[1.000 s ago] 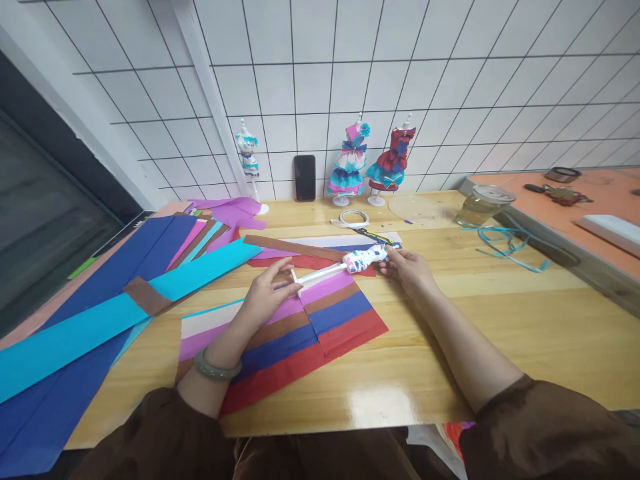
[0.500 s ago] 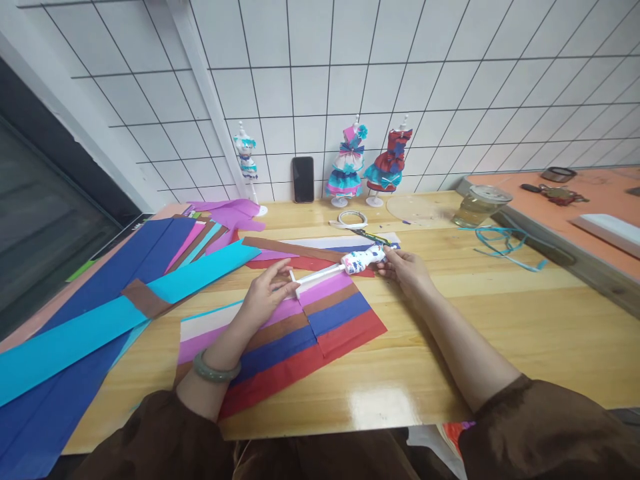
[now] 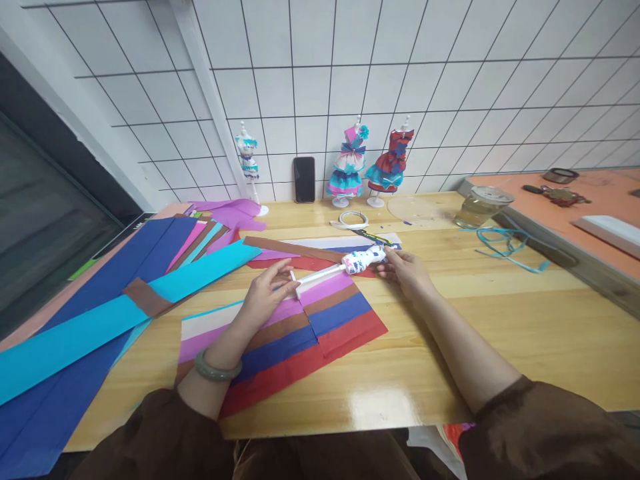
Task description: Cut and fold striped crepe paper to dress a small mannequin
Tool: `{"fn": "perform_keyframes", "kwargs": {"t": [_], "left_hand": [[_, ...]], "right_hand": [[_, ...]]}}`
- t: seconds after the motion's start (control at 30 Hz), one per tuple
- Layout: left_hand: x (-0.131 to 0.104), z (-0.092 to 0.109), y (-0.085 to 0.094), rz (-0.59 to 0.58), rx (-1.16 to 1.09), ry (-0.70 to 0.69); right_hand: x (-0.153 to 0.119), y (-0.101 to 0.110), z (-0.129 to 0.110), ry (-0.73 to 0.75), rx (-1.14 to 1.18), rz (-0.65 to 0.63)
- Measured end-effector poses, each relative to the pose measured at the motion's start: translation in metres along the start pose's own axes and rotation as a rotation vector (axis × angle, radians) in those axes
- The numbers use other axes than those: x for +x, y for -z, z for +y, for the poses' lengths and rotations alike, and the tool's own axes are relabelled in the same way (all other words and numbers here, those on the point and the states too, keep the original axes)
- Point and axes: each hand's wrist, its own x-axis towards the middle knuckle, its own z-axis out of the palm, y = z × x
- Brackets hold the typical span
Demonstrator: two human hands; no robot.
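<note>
A small dress-form mannequin point(image 3: 364, 259), white with blue and pink patches, lies nearly level between my hands, its stand toward the left. My left hand point(image 3: 269, 288) has its fingers closed on the round base at the end of the stand. At the other end, my right hand point(image 3: 404, 270) pinches the mannequin's neck or shoulder end, partly hidden by the fingers. Below the stand lie striped crepe paper sheets point(image 3: 345, 321) in purple, brown, blue and red. Just beyond the mannequin are scissors point(image 3: 373, 236) and long paper strips point(image 3: 295, 247).
Three mannequins on stands, one a red-dressed mannequin point(image 3: 393, 163), line the wall beside a phone point(image 3: 305, 180). A tape roll point(image 3: 353, 219) lies before them. Blue and turquoise paper point(image 3: 200, 272) covers the left side. A cup point(image 3: 483, 205) and turquoise ribbon point(image 3: 505, 243) are at right.
My hands and the mannequin keep practically the same pose. The whole view has shifted very slightly; nothing is taken up or let go.
</note>
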Motion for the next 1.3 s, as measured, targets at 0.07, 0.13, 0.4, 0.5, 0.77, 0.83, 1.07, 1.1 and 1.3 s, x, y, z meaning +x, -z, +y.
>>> {"fn": "perform_keyframes", "kwargs": {"t": [0.07, 0.13, 0.4, 0.5, 0.77, 0.83, 1.07, 1.1, 1.3], "left_hand": [[0.0, -0.002, 0.0, -0.002, -0.006, -0.012], [0.0, -0.003, 0.0, -0.005, -0.007, -0.019], [-0.001, 0.001, 0.001, -0.013, 0.013, -0.033], [-0.002, 0.002, 0.003, -0.005, 0.009, -0.06], [-0.001, 0.003, 0.01, 0.133, 0.327, -0.215], [0.002, 0.0, 0.014, 0.206, 0.495, -0.275], [0.01, -0.017, 0.034, 0.335, 0.621, -0.206], [0.011, -0.018, 0.036, 0.346, 0.613, -0.162], [0.009, -0.024, 0.044, 0.324, 0.619, 0.022]], "right_hand": [[-0.001, 0.0, -0.001, -0.002, 0.001, 0.001], [-0.001, -0.001, -0.001, -0.004, 0.004, 0.002], [0.0, 0.001, -0.001, 0.011, 0.081, -0.011], [-0.004, 0.001, -0.01, 0.041, 0.122, -0.022], [-0.034, -0.052, -0.088, 0.474, 0.036, -0.095], [-0.045, -0.079, -0.104, 0.61, -0.029, -0.145], [-0.074, -0.167, -0.118, 0.928, -0.211, -0.29], [-0.077, -0.175, -0.119, 0.967, -0.237, -0.308], [-0.085, -0.198, -0.114, 0.976, -0.326, -0.506]]}}
